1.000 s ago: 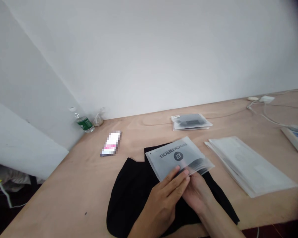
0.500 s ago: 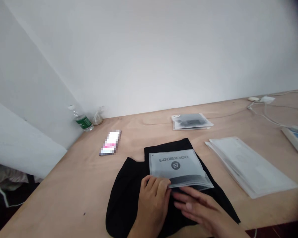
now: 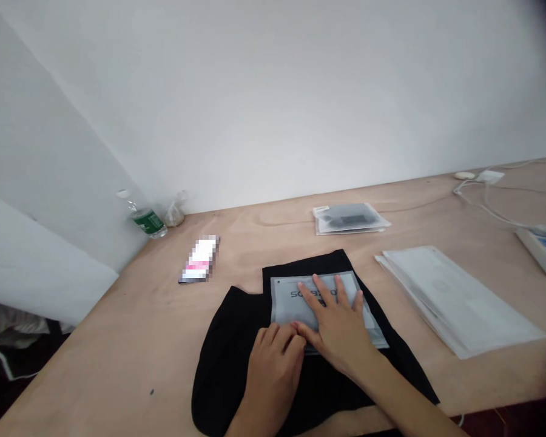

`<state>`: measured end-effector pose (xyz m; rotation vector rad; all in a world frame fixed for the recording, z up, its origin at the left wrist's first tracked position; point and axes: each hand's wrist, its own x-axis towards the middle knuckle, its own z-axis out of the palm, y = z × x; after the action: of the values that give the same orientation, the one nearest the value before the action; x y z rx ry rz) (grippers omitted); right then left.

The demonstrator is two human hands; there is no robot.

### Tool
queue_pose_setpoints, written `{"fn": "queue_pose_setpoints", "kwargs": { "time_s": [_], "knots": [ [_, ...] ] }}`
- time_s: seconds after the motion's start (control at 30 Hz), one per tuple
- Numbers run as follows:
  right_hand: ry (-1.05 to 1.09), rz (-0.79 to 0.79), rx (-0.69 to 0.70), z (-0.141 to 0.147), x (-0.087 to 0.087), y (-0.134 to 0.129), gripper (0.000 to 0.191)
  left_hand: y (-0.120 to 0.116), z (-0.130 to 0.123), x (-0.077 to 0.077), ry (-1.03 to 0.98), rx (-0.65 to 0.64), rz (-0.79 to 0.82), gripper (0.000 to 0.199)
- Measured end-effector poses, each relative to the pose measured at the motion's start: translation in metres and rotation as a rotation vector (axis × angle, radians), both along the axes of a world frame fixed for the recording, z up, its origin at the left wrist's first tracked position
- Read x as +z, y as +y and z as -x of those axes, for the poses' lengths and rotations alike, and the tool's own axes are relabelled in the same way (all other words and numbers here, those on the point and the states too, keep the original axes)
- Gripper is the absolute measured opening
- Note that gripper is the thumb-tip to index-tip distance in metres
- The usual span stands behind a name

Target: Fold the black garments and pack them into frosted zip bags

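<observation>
At the far left of the wooden tabletop (image 3: pixel 95 370), a clear bottle (image 3: pixel 148 222) with a green label is near the wall (image 3: pixel 277 97), and a small crumpled plastic bag (image 3: pixel 175 213) is just beside it. Nearer the person is a phone (image 3: pixel 199 259), its screen blurred into blocks. Then comes a black cloth (image 3: pixel 227 352) spread flat, carrying a frosted pouch (image 3: pixel 284 306) marked with dark lettering that the fingers partly cover. The left hand (image 3: pixel 275 358) has its fingers curled together, clamped on the pouch's near edge toward the left, with the thumb hidden. The right hand (image 3: pixel 339 325) lies palm down on the pouch, fingers spread apart, its thumb reaching toward the left hand's knuckles. Beyond the cloth, close to the wall, lies a frosted packet (image 3: pixel 351 227) with something dark inside. Right of the cloth and apart from it, pale flat sleeves (image 3: pixel 464 303) overlap. Farther right, white cables (image 3: pixel 486 209) run along the tabletop to a white power strip (image 3: pixel 539 250) at the edge of view.
</observation>
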<state>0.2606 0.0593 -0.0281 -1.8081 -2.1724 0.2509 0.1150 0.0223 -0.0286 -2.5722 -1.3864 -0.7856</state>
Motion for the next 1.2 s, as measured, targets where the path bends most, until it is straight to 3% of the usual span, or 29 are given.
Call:
{"fn": "queue_pose_setpoints", "kwargs": {
  "time_s": [0.3,0.6,0.7,0.8,0.9,1.2],
  "knots": [
    [-0.049,0.04,0.015,-0.001,-0.002,0.0,0.096,-0.007,0.031,0.009,-0.079,-0.016,0.142,0.016],
    [-0.057,0.016,0.022,-0.001,-0.004,-0.003,0.094,-0.008,0.045,0.005,-0.144,0.052,0.166,0.017],
    [-0.018,-0.018,0.076,0.001,0.004,-0.011,0.077,-0.006,0.044,0.003,-0.174,0.09,0.143,0.013],
    [0.101,-0.069,0.254,0.008,0.013,-0.023,0.047,-0.005,0.044,0.0,-0.199,0.115,0.13,0.011],
    [0.217,-0.138,0.409,0.019,0.015,-0.032,0.028,-0.004,0.046,-0.002,-0.197,0.099,0.109,0.011],
    [0.26,-0.494,0.472,0.033,-0.011,-0.03,0.017,-0.005,0.048,-0.004,-0.104,0.105,0.157,0.013]
  ]
}}
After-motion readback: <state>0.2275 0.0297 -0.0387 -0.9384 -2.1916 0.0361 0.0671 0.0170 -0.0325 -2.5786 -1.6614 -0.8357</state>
